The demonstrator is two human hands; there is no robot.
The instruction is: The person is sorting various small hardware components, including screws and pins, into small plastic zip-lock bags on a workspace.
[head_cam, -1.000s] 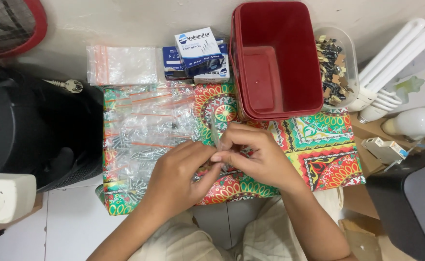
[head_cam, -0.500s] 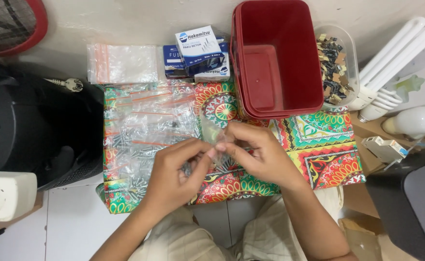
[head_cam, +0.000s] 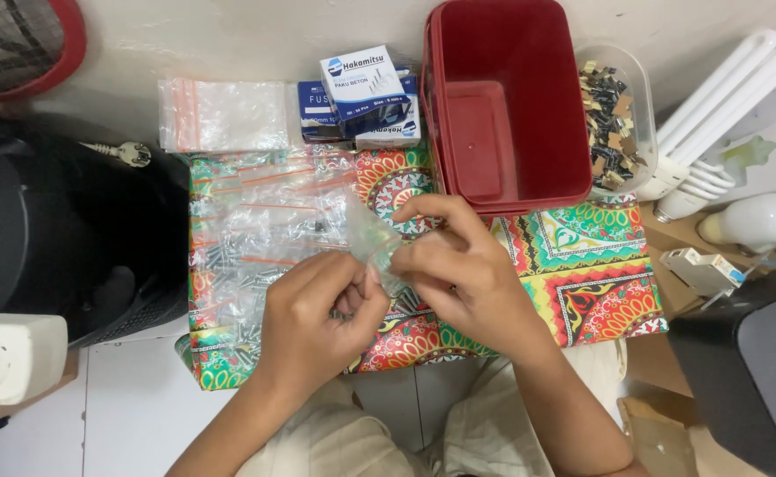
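Observation:
My left hand (head_cam: 321,309) and my right hand (head_cam: 463,265) meet over a bright patterned cloth (head_cam: 600,283). Together they pinch a small clear zip bag (head_cam: 372,240) that stands up between the fingertips. Whatever is inside the bag is too small to make out. Just left of my hands lies a spread of several clear zip bags with small metal screws (head_cam: 255,230), flat on the cloth.
A deep red plastic tub (head_cam: 503,106) stands behind my right hand, with a clear container of small parts (head_cam: 613,124) beside it. Small blue and white boxes (head_cam: 361,93) and an empty zip bag (head_cam: 224,115) lie at the back. A black bag (head_cam: 61,230) sits left, lamps (head_cam: 723,115) right.
Both hands have risen slightly off the cloth, bringing the small clear bag up between them. The right hand's fingers have shifted toward the bag's top edge.

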